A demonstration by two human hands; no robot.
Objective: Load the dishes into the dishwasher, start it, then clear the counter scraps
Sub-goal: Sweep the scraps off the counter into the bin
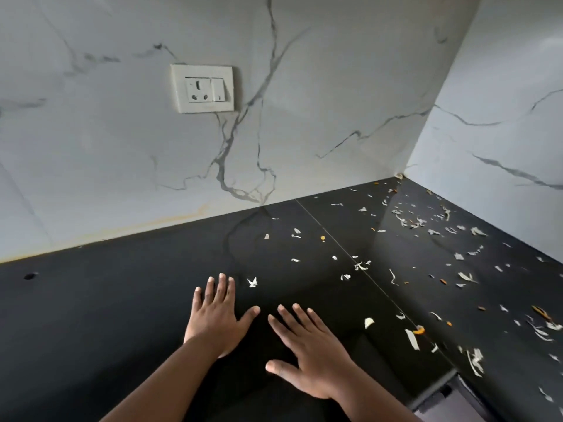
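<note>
A glossy black counter (122, 300) runs into a corner of white marble walls. Pale and orange vegetable scraps (411, 338) lie scattered over its right half, thickest toward the corner and the right side. My left hand (214, 315) lies flat, palm down, fingers spread, holding nothing. One small white scrap (252, 282) sits just beyond its fingertips. My right hand (310, 354) is also flat and open beside it, fingers pointing up-left, with a pale peel piece (369, 322) a little to its right. No dishes or dishwasher are in view.
A white wall socket with a switch (202, 88) is set in the back wall. A thin seam (335, 239) crosses the counter diagonally. A small dark hole (30, 275) marks the counter at far left. The counter's edge drops off at the lower right (438, 391).
</note>
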